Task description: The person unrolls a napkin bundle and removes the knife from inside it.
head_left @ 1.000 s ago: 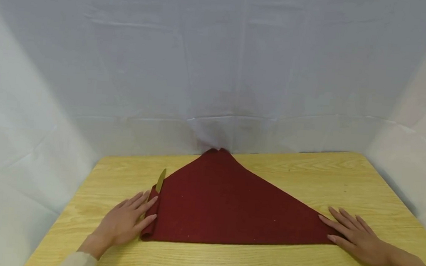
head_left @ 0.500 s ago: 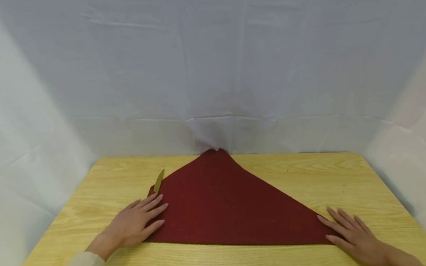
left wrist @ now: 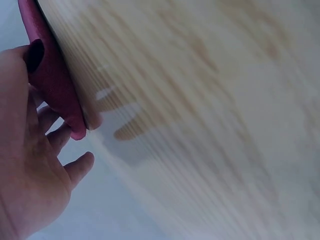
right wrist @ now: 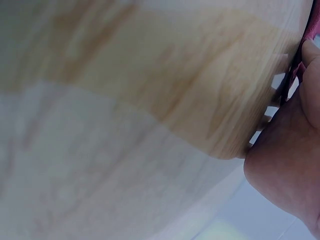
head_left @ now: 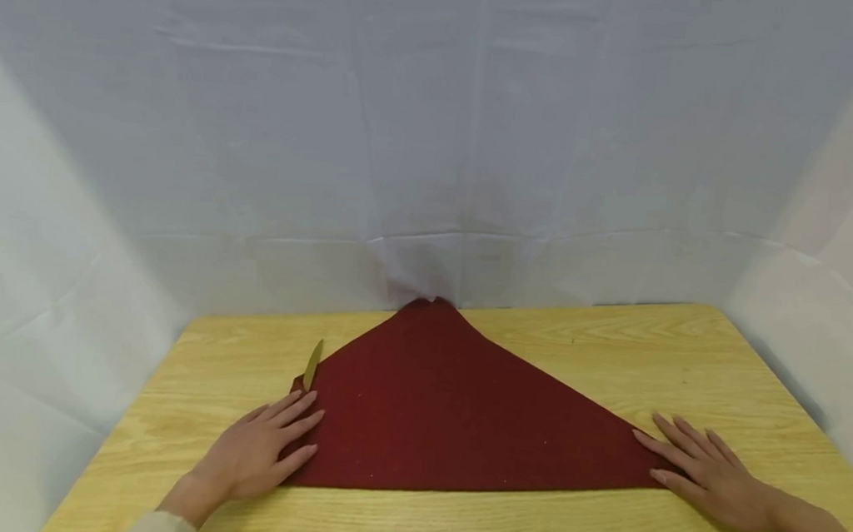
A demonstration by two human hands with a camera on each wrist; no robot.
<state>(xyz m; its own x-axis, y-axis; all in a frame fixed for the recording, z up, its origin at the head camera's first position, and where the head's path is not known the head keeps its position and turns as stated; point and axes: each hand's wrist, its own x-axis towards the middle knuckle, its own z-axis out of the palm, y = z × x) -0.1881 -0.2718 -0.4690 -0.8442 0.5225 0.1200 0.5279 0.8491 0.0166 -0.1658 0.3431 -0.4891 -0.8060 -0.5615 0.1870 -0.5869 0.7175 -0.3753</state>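
White sheets (head_left: 438, 117) stand behind and on both sides of a wood-grain desk (head_left: 615, 348). On it lies a dark red cloth (head_left: 460, 411), roughly a triangle: its peak reaches the desk's far edge, its straight side faces the near edge, and its long corner points to the right edge. At the end toward the desk's left edge the cloth is rolled, as the left wrist view shows. The left hand (head_left: 254, 453) rests there, its grip apart, fingers spread over the roll. The right hand (head_left: 721, 485) touches the long corner with thumb and forefinger, its grip also apart, fingers spread. Pale sleeves (head_left: 161, 529) cover the wrists. A gold-coloured blade (head_left: 313, 364) points toward the far edge, just beyond the left fingertips; its lower end is hidden.
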